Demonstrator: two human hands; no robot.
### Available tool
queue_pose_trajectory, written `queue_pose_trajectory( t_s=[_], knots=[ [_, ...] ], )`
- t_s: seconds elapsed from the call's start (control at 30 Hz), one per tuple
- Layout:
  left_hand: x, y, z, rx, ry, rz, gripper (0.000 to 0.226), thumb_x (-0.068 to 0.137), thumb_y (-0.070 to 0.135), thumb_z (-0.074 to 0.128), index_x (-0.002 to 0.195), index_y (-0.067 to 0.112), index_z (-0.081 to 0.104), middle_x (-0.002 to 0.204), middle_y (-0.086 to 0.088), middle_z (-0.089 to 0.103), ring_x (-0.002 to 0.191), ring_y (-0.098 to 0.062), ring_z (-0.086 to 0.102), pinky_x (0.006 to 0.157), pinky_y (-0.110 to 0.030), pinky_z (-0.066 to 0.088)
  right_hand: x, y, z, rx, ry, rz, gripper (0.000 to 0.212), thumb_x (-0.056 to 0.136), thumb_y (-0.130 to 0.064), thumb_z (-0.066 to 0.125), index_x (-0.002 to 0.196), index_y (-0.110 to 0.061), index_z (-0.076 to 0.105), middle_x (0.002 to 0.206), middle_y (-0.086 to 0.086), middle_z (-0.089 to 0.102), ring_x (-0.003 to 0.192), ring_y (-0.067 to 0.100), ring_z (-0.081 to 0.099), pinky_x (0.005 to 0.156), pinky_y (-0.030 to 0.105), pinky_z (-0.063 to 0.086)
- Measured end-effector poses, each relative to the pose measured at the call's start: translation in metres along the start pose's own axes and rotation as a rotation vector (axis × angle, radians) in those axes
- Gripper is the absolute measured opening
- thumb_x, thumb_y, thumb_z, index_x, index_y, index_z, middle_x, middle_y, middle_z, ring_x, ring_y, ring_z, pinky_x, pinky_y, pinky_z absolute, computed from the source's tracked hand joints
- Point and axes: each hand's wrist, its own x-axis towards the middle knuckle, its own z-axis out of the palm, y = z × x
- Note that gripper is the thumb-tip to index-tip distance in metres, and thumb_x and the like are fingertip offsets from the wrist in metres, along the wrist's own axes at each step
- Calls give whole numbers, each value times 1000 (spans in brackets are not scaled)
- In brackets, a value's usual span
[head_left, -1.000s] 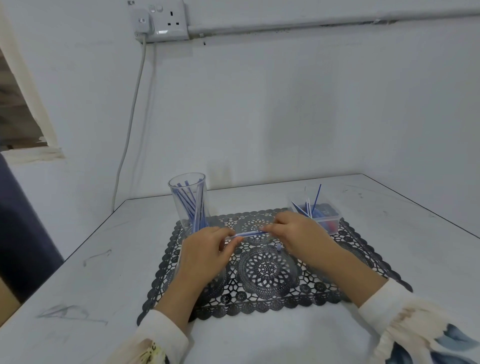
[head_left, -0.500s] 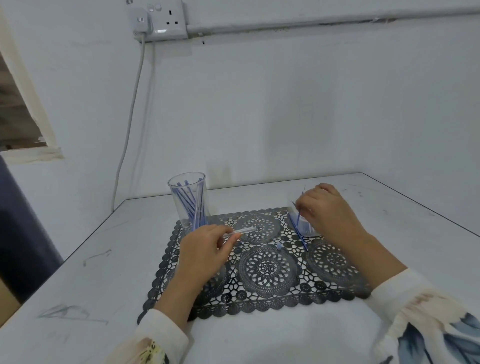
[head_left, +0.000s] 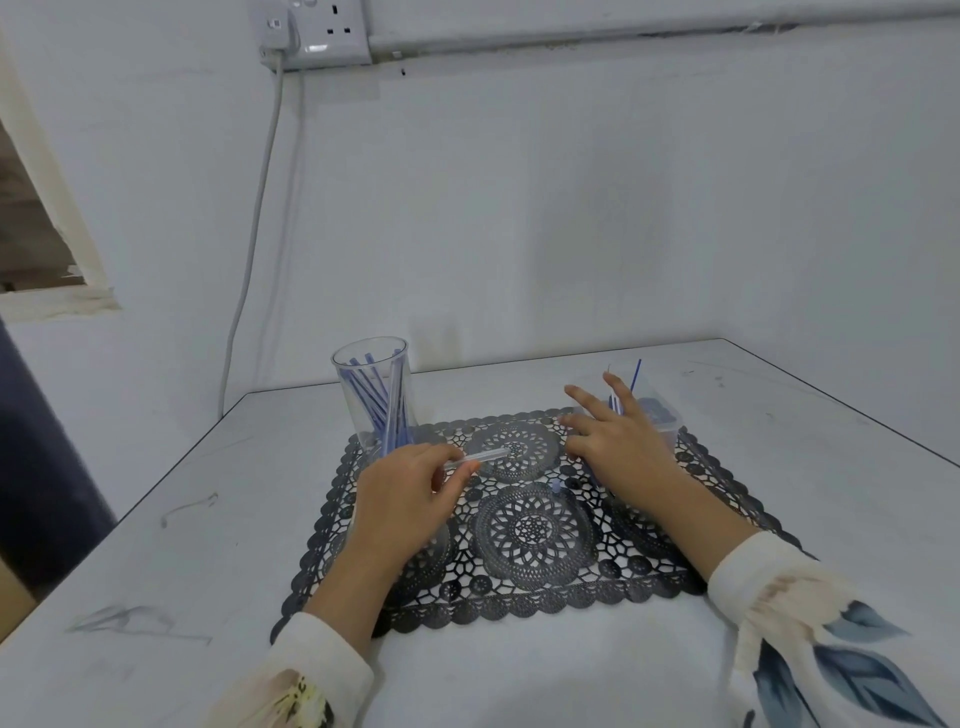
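My left hand (head_left: 400, 499) rests on the black lace placemat (head_left: 524, 597) and pinches a clear pen tube (head_left: 485, 456) between thumb and fingers, with the tube pointing right. My right hand (head_left: 618, 447) hovers over the mat's right side with fingers spread and straight, just in front of a small clear plastic box (head_left: 665, 418) holding thin blue refills. Nothing shows between its fingers. A clear glass (head_left: 374, 400) with several blue pens stands at the mat's back left corner. A tiny pale cap (head_left: 556, 486) lies on the mat between my hands.
The mat lies on a white table (head_left: 156, 545) set in a corner of white walls. A socket (head_left: 322, 31) with a cable (head_left: 254, 234) hangs on the back wall. The table's right edge runs diagonally behind the box.
My hands parted from the tube; the right went to the box and pinched a refill, then drew back left with fingers spread. My left hand kept the tube and stayed put.
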Motion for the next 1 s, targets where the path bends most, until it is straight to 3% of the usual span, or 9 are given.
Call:
queue_pose_trajectory(
  t_s=[0.17,0.3,0.4,0.5,0.63,0.7,0.77,0.83,1.0],
  knots=[
    [0,1,-1,-10,-15,-8,27,87,53,55,86,32,71,54,15,51,55,-2,52,50,-27,50,0,-2,-7,-43,-133,41,26,45,-13,90,64,-21,73,105,3,71,122,31,51,105,58,8],
    [0,2,-1,-8,-24,-14,28,87,54,54,86,32,71,54,14,53,55,-2,52,51,-27,51,0,-2,-9,-49,-340,53,24,87,-15,60,108,-21,69,137,-5,51,144,23,10,107,53,-16],
    [-1,2,-2,-20,-32,-30,29,86,55,54,87,32,71,56,15,55,56,-2,53,53,-25,51,0,-4,-8,48,-250,112,20,72,-16,76,85,-30,75,116,-9,66,135,23,37,109,53,6],
    [-1,1,-2,-23,-33,-41,37,86,61,47,87,33,71,56,15,55,56,0,53,52,-26,51,5,3,-12,469,89,372,18,75,-5,72,83,-20,77,104,0,71,116,24,56,103,39,33],
    [-1,2,-2,-20,-35,-52,25,86,52,57,87,31,72,56,14,56,55,-2,53,52,-26,50,25,19,-43,834,204,818,28,89,2,49,92,-9,74,93,8,70,71,19,61,67,13,47],
    [-1,2,-3,-16,-36,-57,22,85,49,59,87,31,72,56,14,56,55,-2,53,52,-24,49,35,33,-44,826,136,872,28,88,4,49,91,-8,74,91,10,69,69,20,62,60,7,45],
    [-1,2,-3,-17,-48,-73,22,85,50,58,89,32,71,57,15,56,56,-1,53,53,-23,48,46,44,-37,757,10,896,27,82,6,52,90,-7,74,96,11,70,84,23,64,76,20,50],
    [-2,2,-3,-27,-49,-91,23,86,51,56,90,34,71,58,15,58,57,1,53,54,-19,46,55,53,-24,734,-90,940,24,80,5,54,89,-4,74,96,11,70,90,26,64,80,28,51],
    [-3,4,-5,-44,-25,-104,21,85,49,58,88,32,71,56,16,57,56,1,52,53,-10,36,56,49,-8,624,-227,1035,8,78,5,55,81,0,60,81,14,60,84,32,61,61,27,43]
  ],
)
